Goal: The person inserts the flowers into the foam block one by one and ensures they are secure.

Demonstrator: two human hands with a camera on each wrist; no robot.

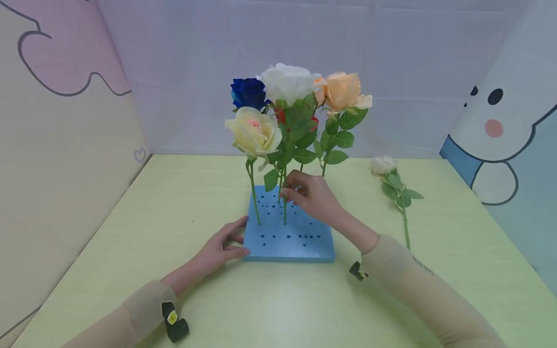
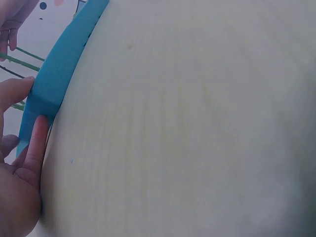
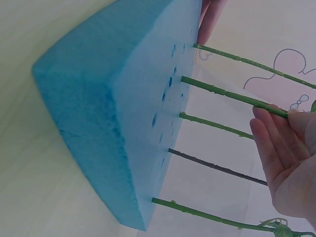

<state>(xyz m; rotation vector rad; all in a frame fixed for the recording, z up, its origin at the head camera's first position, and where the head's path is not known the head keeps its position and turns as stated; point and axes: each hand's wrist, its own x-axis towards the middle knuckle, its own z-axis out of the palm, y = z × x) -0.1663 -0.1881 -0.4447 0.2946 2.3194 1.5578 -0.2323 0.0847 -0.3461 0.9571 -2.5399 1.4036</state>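
Observation:
A blue foam board (image 1: 287, 252) with several holes lies flat on the table, roses standing upright in it. My right hand (image 1: 315, 195) pinches the green stem of the large white rose (image 1: 288, 83) between thumb and fingers. In the right wrist view, the foot of that stem (image 3: 222, 92) meets the board's face. My left hand (image 1: 219, 246) rests against the board's left side, its fingers fairly straight. Left of the white rose stands a cream rose (image 1: 254, 133). Behind are a blue rose (image 1: 249, 93), a peach rose (image 1: 343, 91) and partly hidden red petals (image 1: 280, 115).
Another white rose (image 1: 384, 165) lies on the table to the right, its lower stem running towards my right sleeve (image 1: 391, 263). The pale table (image 1: 165, 208) meets a plain cloth at the back and printed panels on both sides.

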